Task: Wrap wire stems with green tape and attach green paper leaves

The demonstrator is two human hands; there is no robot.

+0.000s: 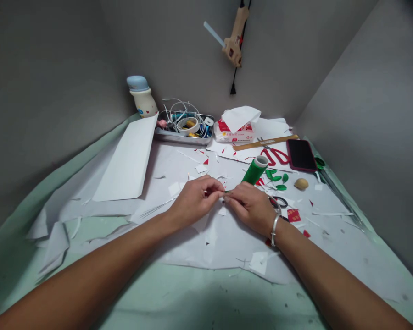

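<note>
My left hand (194, 200) and my right hand (251, 207) meet above white paper scraps (206, 243), fingertips pinched together. Between them is a thin green strip (227, 191), possibly wire or stem, mostly hidden by my fingers. A green thread spool (254, 169) stands just beyond my right hand. Past it lie several green paper leaves (276, 177) and red-handled scissors (274, 156). A silver bangle (274, 230) circles my right wrist.
Beyond the paper are a black phone (301, 155), a wooden ruler (265, 143), a tissue pack (236, 127), and a metal tray (184, 136) of cables and tape. A white sheet (125, 158) lies left. A hot glue gun (234, 39) hangs on the wall.
</note>
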